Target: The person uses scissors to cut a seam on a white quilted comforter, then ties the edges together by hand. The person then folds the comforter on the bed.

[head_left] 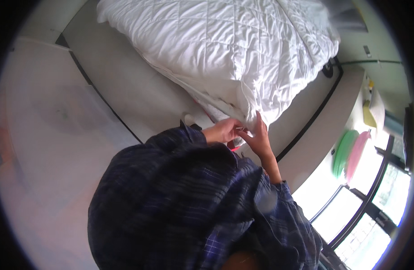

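Observation:
A white quilted duvet [207,45] covers the bed, and its near corner hangs down toward me. Both my hands are at this corner. My left hand [226,130] has its fingers bent together on the corner's edge, around a small bit of white cloth. Close beside it on the right, my right hand [260,140] grips the corner, with its thumb toward the left fingertips and its index finger up along the cloth. The exact fold between the fingertips is too small to make out. Something red [232,145] shows just below the hands.
A grey floor [139,90] runs along the bed's left side, up to a pale glossy surface [49,135]. To the right are a low wall ledge [324,121], green [344,153] and pink [358,155] rounded things, and bright windows [364,238].

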Demonstrator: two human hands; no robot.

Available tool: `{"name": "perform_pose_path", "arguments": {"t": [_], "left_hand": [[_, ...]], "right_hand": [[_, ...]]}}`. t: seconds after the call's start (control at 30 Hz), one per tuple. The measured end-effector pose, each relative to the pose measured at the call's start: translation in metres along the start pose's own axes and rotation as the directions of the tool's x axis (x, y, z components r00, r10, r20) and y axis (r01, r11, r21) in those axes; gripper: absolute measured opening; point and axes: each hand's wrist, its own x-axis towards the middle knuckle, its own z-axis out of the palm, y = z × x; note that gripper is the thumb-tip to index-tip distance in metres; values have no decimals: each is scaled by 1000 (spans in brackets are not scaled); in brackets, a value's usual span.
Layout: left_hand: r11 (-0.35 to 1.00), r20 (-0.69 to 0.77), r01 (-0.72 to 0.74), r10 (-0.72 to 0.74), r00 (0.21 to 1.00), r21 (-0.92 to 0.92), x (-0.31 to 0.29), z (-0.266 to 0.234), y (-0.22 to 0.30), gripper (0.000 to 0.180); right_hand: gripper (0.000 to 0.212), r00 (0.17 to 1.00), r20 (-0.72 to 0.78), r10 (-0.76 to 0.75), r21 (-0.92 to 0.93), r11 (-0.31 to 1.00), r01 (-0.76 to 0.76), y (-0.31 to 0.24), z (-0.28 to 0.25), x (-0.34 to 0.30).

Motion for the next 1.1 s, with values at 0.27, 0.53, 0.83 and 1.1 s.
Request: {"name": "perform_pose_path", "arguments": {"t": [0.27, 0.53, 0.83, 1.1], "left_hand": [[966, -418, 235, -171, 892, 105, -38, -8, 13, 15], [945, -460, -105, 245, 853, 309, -26, -224, 128, 14], [844, -781, -522, 244, 575, -120, 24, -246, 355, 27], [948, -825, -305, 245, 510, 93, 12, -292, 437, 25]], "right_hand": [[35, 987, -156, 25, -70, 997, -37, 28, 50, -12], [38, 874, -486, 27, -118, 988, -95, 19, -3, -28], [34, 511, -573, 641, 453, 767, -454, 60, -34, 12], [35, 359, -551, 753, 666, 656, -354, 47, -26, 43]]}}
